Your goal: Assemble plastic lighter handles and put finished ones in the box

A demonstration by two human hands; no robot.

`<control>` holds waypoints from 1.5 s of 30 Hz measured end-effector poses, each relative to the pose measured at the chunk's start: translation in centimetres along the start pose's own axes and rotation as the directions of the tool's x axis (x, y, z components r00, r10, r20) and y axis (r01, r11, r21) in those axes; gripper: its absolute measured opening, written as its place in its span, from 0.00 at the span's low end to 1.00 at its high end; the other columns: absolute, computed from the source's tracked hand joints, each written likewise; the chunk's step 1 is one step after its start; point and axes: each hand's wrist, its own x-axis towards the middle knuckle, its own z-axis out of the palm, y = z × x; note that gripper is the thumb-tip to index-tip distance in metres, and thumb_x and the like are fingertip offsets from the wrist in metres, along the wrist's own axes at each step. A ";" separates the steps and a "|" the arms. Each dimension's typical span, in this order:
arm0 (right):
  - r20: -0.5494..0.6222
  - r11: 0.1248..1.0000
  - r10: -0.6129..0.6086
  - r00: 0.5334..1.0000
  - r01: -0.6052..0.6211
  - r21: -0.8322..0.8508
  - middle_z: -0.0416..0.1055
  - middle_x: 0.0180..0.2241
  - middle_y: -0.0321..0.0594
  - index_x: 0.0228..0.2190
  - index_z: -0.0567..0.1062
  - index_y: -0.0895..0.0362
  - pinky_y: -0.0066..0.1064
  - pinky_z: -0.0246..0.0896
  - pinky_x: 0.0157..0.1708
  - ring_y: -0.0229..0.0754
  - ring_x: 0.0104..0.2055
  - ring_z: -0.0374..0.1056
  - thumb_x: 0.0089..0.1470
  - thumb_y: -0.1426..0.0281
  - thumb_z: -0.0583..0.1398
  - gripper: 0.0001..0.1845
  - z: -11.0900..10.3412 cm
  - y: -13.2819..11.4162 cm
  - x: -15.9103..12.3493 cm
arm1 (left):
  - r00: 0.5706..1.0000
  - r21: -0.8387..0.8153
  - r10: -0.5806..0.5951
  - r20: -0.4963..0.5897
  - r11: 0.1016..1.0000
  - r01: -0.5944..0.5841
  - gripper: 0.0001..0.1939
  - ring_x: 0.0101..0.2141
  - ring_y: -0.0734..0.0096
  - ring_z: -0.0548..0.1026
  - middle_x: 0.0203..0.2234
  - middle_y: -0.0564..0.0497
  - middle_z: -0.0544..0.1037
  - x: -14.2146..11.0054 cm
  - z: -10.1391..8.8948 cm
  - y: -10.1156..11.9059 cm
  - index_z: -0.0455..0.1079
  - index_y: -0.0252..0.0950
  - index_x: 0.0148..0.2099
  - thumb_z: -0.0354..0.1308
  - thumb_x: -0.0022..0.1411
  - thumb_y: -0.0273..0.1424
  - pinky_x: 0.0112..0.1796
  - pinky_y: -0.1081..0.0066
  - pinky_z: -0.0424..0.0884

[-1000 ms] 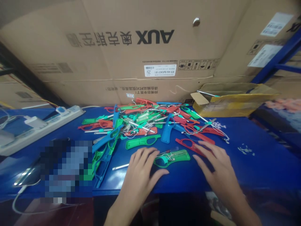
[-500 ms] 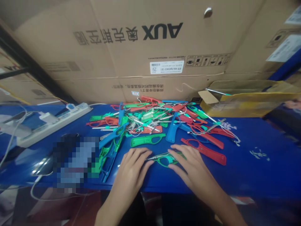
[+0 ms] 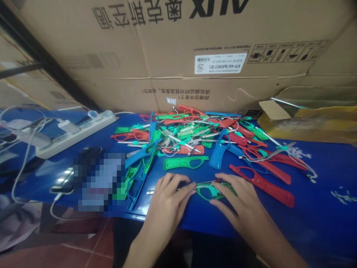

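Observation:
Close to the table's front edge lies a green lighter casing, its open side up, with a teal trigger, thin wires and a metal rod in it. My left hand is closed round its left end, thumb and fingertips pinched together and hiding part of the rod. My right hand grips the handle end, with fingers along the far edge and the thumb at the near edge. Just beyond my hands lie a green casing half and a red casing half.
A heap of lighter parts in red, green and blue covers the table ahead. Behind it stands a large cardboard sheet. A power strip and a phone lie left; an open box stands right.
The view has shifted, so the heap and cardboard appear further right. Both hands stay on the green lighter casing; the right fingers press closer over the wires.

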 end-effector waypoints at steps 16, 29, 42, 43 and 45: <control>0.021 0.999 0.010 1.000 -0.011 0.047 0.74 0.55 0.45 0.50 0.74 0.52 0.48 0.69 0.53 0.51 0.56 0.69 0.69 0.61 0.57 0.13 -0.3 0.1 -0.1 | 0.997 -0.049 -0.038 0.068 0.998 0.042 0.13 0.45 0.61 0.72 0.47 0.49 0.79 0.2 -0.6 -0.5 0.76 0.43 0.56 0.58 0.74 0.25 0.41 0.60 0.67; 0.019 0.997 0.038 0.999 -0.039 0.062 0.75 0.54 0.45 0.48 0.73 0.53 0.47 0.70 0.53 0.51 0.56 0.72 0.69 0.61 0.58 0.12 -0.3 0.0 -0.1 | 0.999 0.035 -0.008 0.047 0.999 0.006 0.14 0.44 0.60 0.72 0.47 0.48 0.78 0.3 -0.6 0.1 0.76 0.42 0.55 0.57 0.73 0.22 0.40 0.60 0.66; 0.025 0.998 0.061 0.998 -0.061 0.014 0.75 0.55 0.49 0.53 0.71 0.55 0.50 0.71 0.53 0.53 0.56 0.72 0.67 0.58 0.60 0.19 -0.3 -0.3 0.0 | 0.999 0.009 -0.012 0.032 1.000 0.012 0.13 0.45 0.58 0.72 0.47 0.47 0.78 0.1 -0.2 -0.1 0.76 0.42 0.54 0.57 0.73 0.23 0.40 0.60 0.67; 0.030 0.998 0.061 0.998 -0.061 0.012 0.75 0.55 0.49 0.53 0.72 0.55 0.50 0.71 0.53 0.53 0.57 0.72 0.67 0.58 0.59 0.18 -0.3 -0.3 0.0 | 1.000 0.007 -0.010 0.030 1.000 0.010 0.13 0.45 0.58 0.72 0.47 0.47 0.78 0.1 -0.2 -0.1 0.76 0.42 0.54 0.57 0.73 0.23 0.40 0.60 0.67; 0.042 0.998 0.061 0.997 -0.062 0.017 0.74 0.55 0.48 0.51 0.73 0.53 0.51 0.71 0.53 0.53 0.57 0.72 0.68 0.58 0.59 0.16 -0.4 -0.3 0.1 | 1.000 0.006 -0.008 0.024 1.000 0.008 0.13 0.45 0.58 0.73 0.47 0.47 0.78 0.0 -0.2 -0.1 0.76 0.42 0.54 0.57 0.73 0.24 0.40 0.60 0.67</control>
